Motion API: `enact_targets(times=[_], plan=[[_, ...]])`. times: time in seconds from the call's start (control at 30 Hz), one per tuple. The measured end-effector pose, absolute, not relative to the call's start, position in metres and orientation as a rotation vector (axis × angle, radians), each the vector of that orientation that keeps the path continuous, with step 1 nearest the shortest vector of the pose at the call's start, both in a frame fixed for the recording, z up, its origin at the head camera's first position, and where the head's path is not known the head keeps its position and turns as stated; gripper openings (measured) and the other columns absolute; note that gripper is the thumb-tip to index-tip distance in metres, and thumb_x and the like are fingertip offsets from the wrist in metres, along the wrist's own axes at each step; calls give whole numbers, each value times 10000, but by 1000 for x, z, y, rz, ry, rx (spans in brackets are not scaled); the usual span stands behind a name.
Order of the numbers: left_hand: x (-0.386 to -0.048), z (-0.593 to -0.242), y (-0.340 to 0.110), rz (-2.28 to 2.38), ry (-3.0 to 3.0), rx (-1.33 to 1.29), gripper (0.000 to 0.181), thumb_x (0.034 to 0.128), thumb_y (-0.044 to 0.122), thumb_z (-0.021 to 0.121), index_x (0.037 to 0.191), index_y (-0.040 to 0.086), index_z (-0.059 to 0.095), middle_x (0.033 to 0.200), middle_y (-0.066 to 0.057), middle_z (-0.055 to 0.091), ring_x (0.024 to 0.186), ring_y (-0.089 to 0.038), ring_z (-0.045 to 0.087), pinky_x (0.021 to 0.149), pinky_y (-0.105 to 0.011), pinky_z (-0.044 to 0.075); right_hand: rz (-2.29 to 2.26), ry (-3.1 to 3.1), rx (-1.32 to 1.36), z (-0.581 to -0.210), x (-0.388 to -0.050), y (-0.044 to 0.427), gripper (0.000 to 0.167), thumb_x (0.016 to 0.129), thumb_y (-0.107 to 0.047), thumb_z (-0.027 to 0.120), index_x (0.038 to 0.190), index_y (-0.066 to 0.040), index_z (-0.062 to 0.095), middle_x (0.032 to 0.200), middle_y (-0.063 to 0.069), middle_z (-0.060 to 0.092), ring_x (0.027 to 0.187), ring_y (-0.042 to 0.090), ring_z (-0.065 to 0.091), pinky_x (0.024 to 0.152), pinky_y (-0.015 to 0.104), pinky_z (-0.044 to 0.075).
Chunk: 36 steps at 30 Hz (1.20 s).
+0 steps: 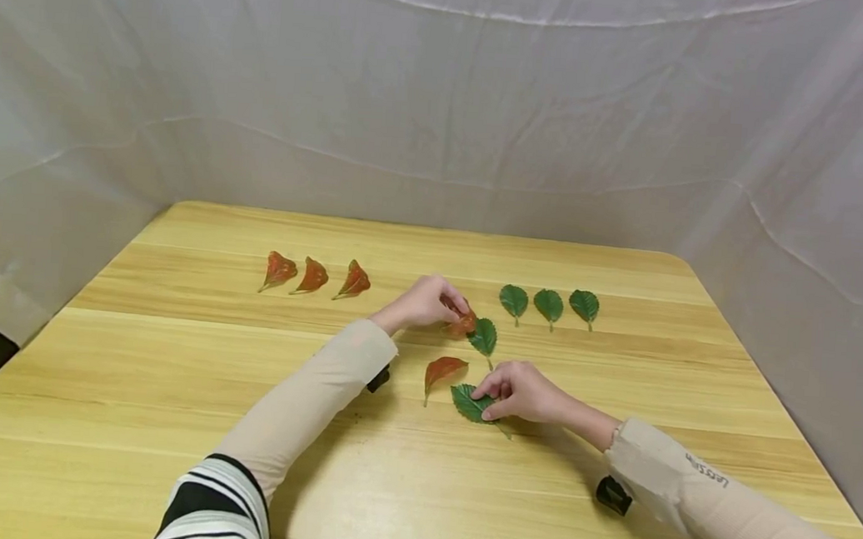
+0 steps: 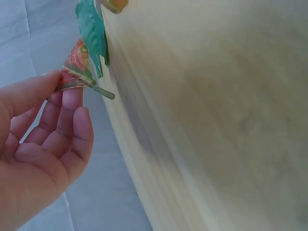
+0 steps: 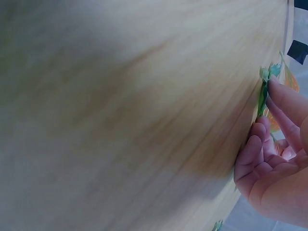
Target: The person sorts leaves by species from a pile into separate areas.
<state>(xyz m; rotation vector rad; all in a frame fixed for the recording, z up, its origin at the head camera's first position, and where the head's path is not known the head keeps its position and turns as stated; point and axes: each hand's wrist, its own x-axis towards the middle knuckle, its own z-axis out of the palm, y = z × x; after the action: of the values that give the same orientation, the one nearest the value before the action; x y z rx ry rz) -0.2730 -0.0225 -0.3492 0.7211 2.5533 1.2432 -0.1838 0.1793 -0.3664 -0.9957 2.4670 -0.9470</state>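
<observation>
Between thumb and fingers my left hand (image 1: 429, 303) pinches a red leaf (image 1: 462, 325), seen from its stem side in the left wrist view, where the left hand (image 2: 48, 130) holds it just off the table. Right beside that leaf lies a green leaf (image 1: 483, 336), partly overlapped in the head view. Nearer the front, my right hand (image 1: 524, 393) pinches another green leaf (image 1: 470, 402) by its edge; in the right wrist view the right hand (image 3: 274, 159) has this green leaf (image 3: 263, 96) at its fingertips. A curved red leaf (image 1: 443, 370) lies just left of it.
Three red leaves in a row, the middle one (image 1: 312, 275) among them, lie at the back left of the wooden table (image 1: 130, 382). Three green leaves, including a middle one (image 1: 548, 304), form a row at the back right. Pale curtains (image 1: 444, 95) surround the table.
</observation>
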Motion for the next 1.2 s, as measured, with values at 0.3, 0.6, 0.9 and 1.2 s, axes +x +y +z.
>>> enact_targets(times=[0.3,0.6,0.9,1.2], plan=[[-277,-350,-37,1249,2638,676,126,793,-26,638,890,20,704,963,-88,650,815,-178,593,685,-243,475,-947,2466,-1000,-366,-183,179,191,713,-62,738,887,3,697,722,-5,522,606,46,421,545,209,405],[-273,-342,-55,1269,2664,647,134,801,3,643,918,28,702,967,-87,651,818,-171,593,693,-254,475,-959,2464,-978,-366,-183,179,190,712,-56,736,887,3,694,718,1,516,607,60,419,545,208,399],[-268,-332,-76,1314,2632,588,163,827,27,621,976,34,687,1043,-100,624,832,-177,588,676,-273,486,-951,2464,-966,-369,-184,179,186,712,-45,732,889,-5,695,715,-14,506,600,62,413,545,204,394],[-261,-328,-100,1401,2623,571,174,831,-10,600,992,-22,664,992,-145,635,787,-205,605,686,-352,500,-953,2457,-961,-369,-184,180,185,713,-41,730,889,-2,692,712,-12,502,596,66,405,542,202,388]])
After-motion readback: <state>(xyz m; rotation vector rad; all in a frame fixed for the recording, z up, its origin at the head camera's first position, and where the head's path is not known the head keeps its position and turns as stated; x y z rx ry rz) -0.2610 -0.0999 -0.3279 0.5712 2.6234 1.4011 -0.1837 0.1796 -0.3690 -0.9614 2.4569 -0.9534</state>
